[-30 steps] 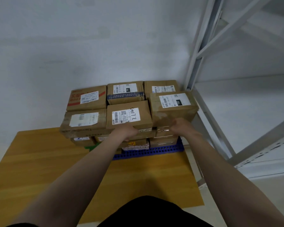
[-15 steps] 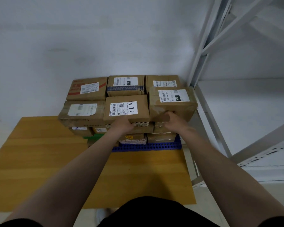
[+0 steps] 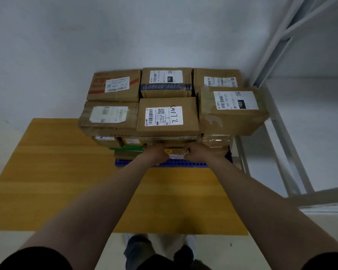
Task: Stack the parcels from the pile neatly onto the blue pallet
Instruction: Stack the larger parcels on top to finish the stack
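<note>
Brown cardboard parcels stand in layers on the blue pallet point(image 3: 183, 163) against the wall. The top layer has two rows of three; the front middle parcel point(image 3: 189, 117) bears a handwritten label. The front right parcel point(image 3: 232, 121), marked 102, sits higher and overhangs to the right. Low at the stack's front, a small parcel point(image 3: 176, 152) with a yellow and pink label shows between my hands. My left hand point(image 3: 156, 154) grips its left side and my right hand point(image 3: 200, 154) its right side. The top layer's overhang hides my fingertips.
The pallet lies at the far edge of a yellow-brown floor mat point(image 3: 66, 172). A grey metal rack frame point(image 3: 281, 137) rises close to the stack's right side. A pale wall point(image 3: 125, 36) stands right behind the stack. My shoes point(image 3: 190, 240) are at the mat's near edge.
Both hands have dropped from the front edges of the top-layer parcels to the small lower parcel at the stack's front. My view has tilted down, closer to the stack.
</note>
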